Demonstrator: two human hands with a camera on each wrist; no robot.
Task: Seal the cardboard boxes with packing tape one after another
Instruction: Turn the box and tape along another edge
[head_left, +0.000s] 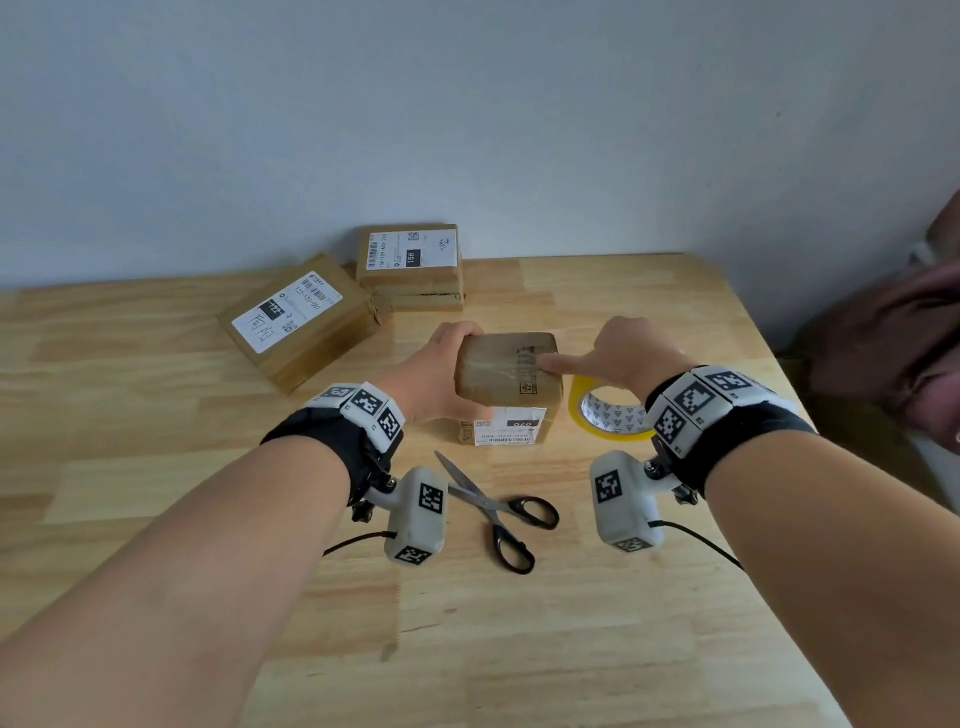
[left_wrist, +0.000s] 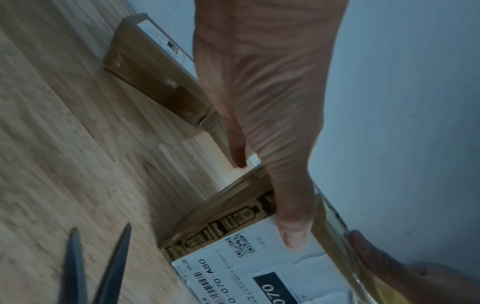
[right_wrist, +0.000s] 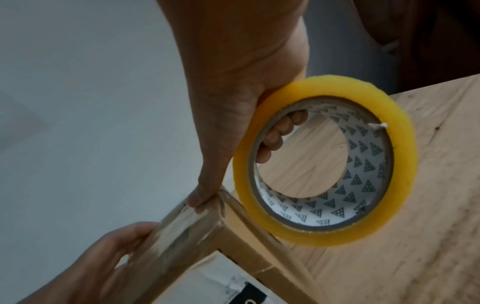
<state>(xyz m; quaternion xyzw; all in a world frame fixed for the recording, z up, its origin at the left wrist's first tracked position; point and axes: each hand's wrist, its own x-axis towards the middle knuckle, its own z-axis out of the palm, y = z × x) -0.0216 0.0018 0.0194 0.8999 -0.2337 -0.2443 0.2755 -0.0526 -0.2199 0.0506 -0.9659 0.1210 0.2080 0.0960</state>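
A small brown cardboard box (head_left: 506, 374) with a white label on its near side stands at the middle of the wooden table (head_left: 675, 597). My left hand (head_left: 444, 371) grips its left end, with the thumb (left_wrist: 293, 226) down the labelled side and the fingers over the far edge. My right hand (head_left: 597, 358) holds the yellow tape roll (head_left: 579, 410) just right of the box, its fingers (right_wrist: 275, 137) hooked through the core. Its thumb presses clear tape (right_wrist: 182, 230) onto the box top near the right edge.
Black-handled scissors (head_left: 498, 509) lie with blades apart just in front of the box. Two more labelled boxes (head_left: 301, 322) (head_left: 410, 265) sit at the back left near the wall. Brown cloth (head_left: 893, 332) hangs past the table's right edge.
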